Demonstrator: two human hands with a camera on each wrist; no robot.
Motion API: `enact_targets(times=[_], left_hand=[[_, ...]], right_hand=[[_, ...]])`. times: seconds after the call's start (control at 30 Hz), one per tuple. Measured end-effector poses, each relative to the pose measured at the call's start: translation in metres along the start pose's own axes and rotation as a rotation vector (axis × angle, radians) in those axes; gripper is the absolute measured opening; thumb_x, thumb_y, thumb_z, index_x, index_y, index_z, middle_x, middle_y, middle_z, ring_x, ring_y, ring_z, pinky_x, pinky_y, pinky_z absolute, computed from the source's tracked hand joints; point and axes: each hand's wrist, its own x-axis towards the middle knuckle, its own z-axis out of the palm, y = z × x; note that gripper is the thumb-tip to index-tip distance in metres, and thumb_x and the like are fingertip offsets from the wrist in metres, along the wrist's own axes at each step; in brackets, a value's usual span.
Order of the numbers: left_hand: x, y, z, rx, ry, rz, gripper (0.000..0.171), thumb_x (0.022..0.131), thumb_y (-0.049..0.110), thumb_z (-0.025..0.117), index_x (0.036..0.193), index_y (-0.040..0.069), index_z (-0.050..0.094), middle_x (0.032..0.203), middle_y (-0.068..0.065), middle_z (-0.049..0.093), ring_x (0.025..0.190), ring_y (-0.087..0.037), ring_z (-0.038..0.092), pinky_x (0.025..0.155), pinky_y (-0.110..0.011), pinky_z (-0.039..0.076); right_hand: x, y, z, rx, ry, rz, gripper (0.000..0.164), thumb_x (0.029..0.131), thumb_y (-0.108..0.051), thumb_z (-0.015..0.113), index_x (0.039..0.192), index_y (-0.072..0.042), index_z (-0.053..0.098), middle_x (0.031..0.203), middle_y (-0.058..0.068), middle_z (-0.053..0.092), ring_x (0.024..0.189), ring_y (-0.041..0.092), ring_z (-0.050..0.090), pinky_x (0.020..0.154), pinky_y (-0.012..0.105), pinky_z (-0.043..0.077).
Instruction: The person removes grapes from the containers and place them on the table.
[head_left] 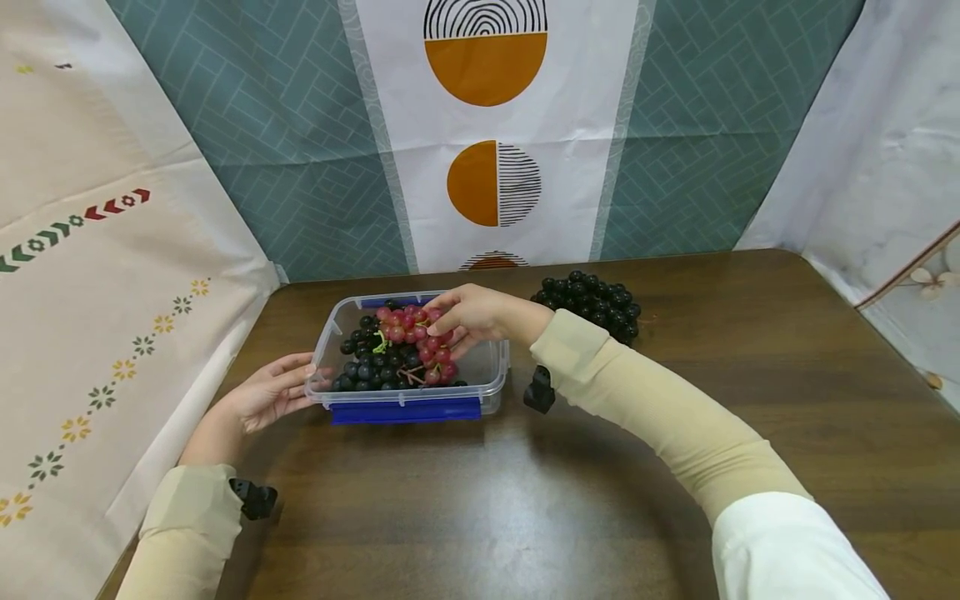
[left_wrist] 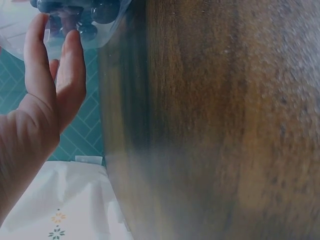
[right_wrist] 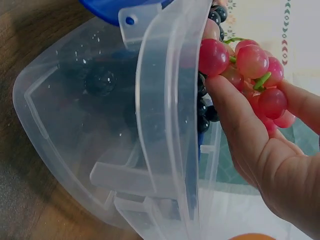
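A clear plastic container (head_left: 491, 375) with blue side clips stands at the back left of the table, a bunch of black grapes (head_left: 367, 367) inside it. Over the black ones, a bunch of red grapes (head_left: 405, 325) is held by my right hand (head_left: 480, 312), thumb and fingers around the berries at its right side. In the right wrist view the red grapes (right_wrist: 252, 62) show between thumb and fingers, just above the container's rim. At the container's left end, my left hand (head_left: 273, 392) touches the wall with nearly straight fingers (left_wrist: 72, 65).
Another bunch of black grapes (head_left: 588, 304) lies on the brown wooden table (head_left: 465, 508), right of the container and behind my right forearm. Patterned cloths hang behind the table (head_left: 300, 192) and along its left and right sides.
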Motion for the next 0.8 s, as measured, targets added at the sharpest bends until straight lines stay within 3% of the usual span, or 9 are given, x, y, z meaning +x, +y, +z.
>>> enact_targets(times=[0.53, 0.8], left_hand=[[-0.001, 0.005, 0.003, 0.065, 0.069, -0.045, 0.022, 0.102, 0.011, 0.042, 0.123, 0.016, 0.039, 0.112, 0.001, 0.067, 0.101, -0.012, 0.065, 0.083, -0.028, 0.055], [-0.001, 0.009, 0.006, 0.156, 0.118, -0.064, 0.031, 0.101, 0.012, 0.046, 0.129, 0.014, 0.033, 0.110, 0.007, 0.066, 0.099, -0.009, 0.065, 0.084, -0.026, 0.055]], right_hand=[[-0.018, 0.003, -0.009, 0.099, 0.044, -0.074, 0.047, 0.093, -0.005, 0.060, 0.137, -0.010, 0.047, 0.123, 0.017, 0.058, 0.083, 0.021, 0.064, 0.085, 0.046, 0.054], [-0.029, 0.002, -0.012, 0.137, 0.038, -0.116, 0.047, 0.093, -0.005, 0.059, 0.138, -0.010, 0.046, 0.121, 0.015, 0.056, 0.086, 0.021, 0.064, 0.084, 0.046, 0.055]])
